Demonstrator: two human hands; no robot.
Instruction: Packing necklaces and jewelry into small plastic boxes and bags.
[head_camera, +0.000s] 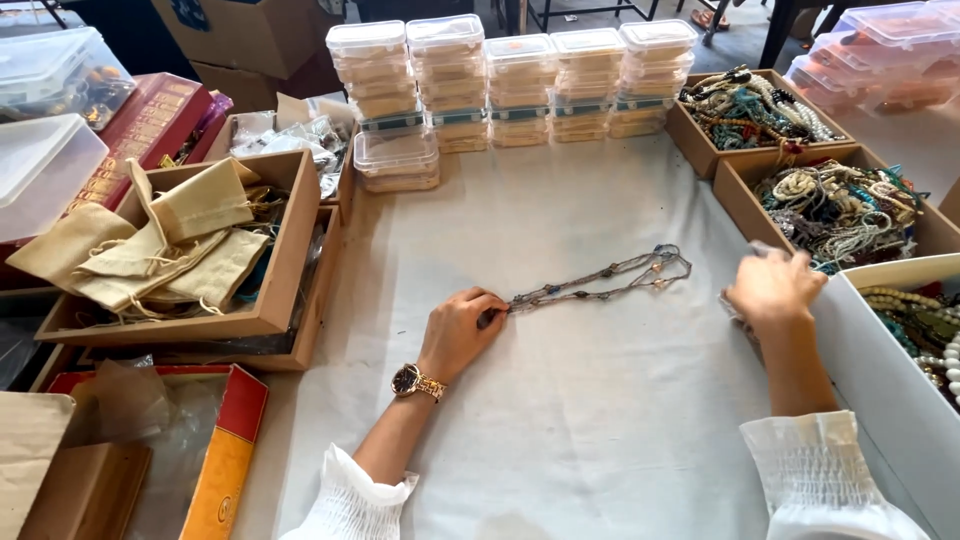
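One end of a bead necklace (600, 280) is pinched by the L hand (458, 330) on the white cloth (560, 420). A small clear thing, too blurry to tell, is gripped by the R hand (775, 290) near the bead box (735, 185).

My table (560, 400), under a pale cloth, carries a beaded necklace (600, 278), stacked plastic boxes (510, 85) and wooden trays (280, 270).

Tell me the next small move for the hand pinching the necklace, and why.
Probably draw the left hand back to pull the beaded necklace straight: it pinches one end, while the far loops lie splayed on the white cloth.
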